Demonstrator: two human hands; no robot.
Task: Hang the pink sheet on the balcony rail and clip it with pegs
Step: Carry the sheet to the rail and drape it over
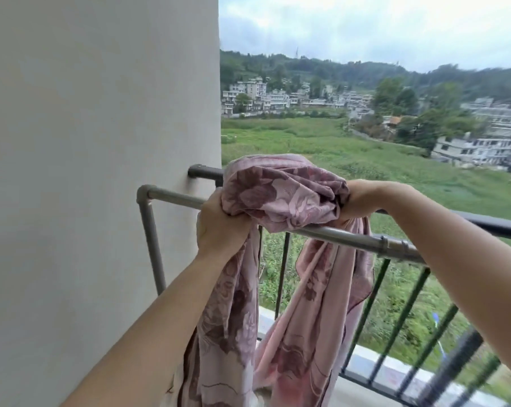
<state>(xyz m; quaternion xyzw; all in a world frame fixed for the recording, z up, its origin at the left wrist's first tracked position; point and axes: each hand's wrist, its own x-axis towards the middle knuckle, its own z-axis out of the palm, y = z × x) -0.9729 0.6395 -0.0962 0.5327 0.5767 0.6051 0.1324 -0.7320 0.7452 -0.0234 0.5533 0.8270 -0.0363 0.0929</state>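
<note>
Balcony rail (pixel 489 222), pink sheet (pixel 283 192) bunched (ends hanging down)

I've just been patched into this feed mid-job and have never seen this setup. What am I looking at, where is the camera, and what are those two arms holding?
There is no machine here, only a person's two bare arms. The single picture comes from a camera worn on that person's head, looking forward and down, so the arms reach in from the bottom edge. The left hand and the right hand each grip the pink flower-patterned fabric sheet. It is bunched up between them on top of a grey metal tube rail, and its long ends hang down below the hands. Behind that is a dark metal balcony railing with upright bars, and a plain white wall stands on the left. No pegs are in view.
</note>
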